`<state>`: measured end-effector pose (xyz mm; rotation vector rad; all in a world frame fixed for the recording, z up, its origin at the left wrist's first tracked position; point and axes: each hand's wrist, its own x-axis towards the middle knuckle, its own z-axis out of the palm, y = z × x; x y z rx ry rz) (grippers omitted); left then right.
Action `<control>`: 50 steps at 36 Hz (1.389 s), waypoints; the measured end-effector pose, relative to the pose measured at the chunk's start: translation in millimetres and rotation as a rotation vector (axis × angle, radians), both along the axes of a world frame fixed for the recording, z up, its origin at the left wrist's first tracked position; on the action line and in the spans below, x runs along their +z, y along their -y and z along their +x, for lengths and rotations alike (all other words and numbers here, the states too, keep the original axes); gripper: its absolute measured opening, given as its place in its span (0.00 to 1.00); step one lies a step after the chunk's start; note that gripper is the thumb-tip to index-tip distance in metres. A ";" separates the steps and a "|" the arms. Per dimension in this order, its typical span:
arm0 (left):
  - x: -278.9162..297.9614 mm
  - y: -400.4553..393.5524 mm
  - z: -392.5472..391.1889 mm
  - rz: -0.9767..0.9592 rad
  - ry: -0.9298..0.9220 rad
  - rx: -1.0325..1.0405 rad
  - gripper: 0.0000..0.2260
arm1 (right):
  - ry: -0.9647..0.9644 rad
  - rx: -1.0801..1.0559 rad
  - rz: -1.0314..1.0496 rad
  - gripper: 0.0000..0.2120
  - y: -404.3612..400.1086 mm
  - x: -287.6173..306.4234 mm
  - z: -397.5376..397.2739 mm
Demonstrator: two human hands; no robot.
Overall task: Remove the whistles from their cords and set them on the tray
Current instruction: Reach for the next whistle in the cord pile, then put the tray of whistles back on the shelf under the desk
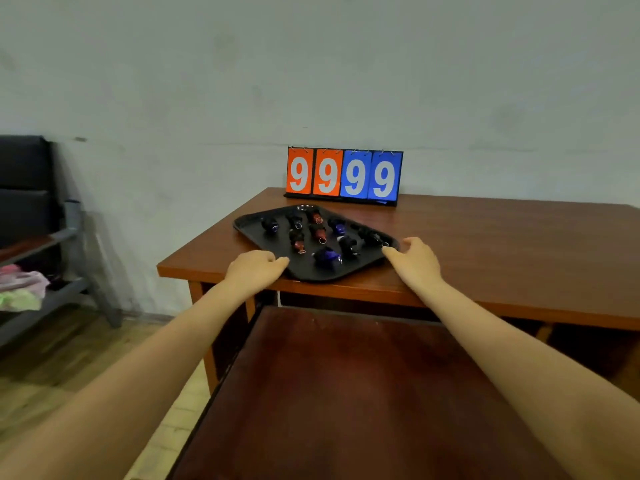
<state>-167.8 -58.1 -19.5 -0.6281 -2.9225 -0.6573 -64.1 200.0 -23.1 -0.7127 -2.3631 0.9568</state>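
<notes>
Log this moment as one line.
whistles on tray | left hand and right hand at tray edges | scoreboard behind

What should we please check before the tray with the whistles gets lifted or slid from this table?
1. Left hand at the near left rim of the black rectangular plastic tray: ok, fingers touch it.
2. Right hand at the right rim: ok, though a closed grip cannot be told.
3. Small black, red and blue whistles all inside the tray: ok.
4. Cords off the whistles: ok as far as seen; only metal rings show.
5. Tray fully supported by the brown wooden table: ok, near the front edge.
6. Orange and blue flip scoreboard apart from the tray: ok.
</notes>
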 end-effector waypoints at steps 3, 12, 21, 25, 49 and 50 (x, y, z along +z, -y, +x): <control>6.1 -9.7 12.6 -0.028 0.060 -0.134 0.22 | 0.103 -0.017 0.085 0.27 9.0 0.9 -1.2; 21.7 -10.0 1.3 0.167 -0.078 -0.149 0.16 | 0.200 -0.038 0.091 0.06 9.0 7.9 -10.3; 8.7 23.8 -71.2 0.261 -0.082 0.208 0.13 | 0.151 0.024 0.126 0.10 -43.9 5.8 -4.5; 6.2 19.1 -86.7 0.241 0.002 0.243 0.14 | 0.127 -0.015 0.149 0.17 -69.7 4.7 2.4; -2.5 7.0 -77.9 0.379 0.091 0.073 0.11 | 0.009 0.464 0.007 0.07 -62.5 5.3 21.2; -3.0 7.3 -76.9 0.384 0.087 0.068 0.12 | 0.017 0.477 0.013 0.07 -61.6 5.6 22.5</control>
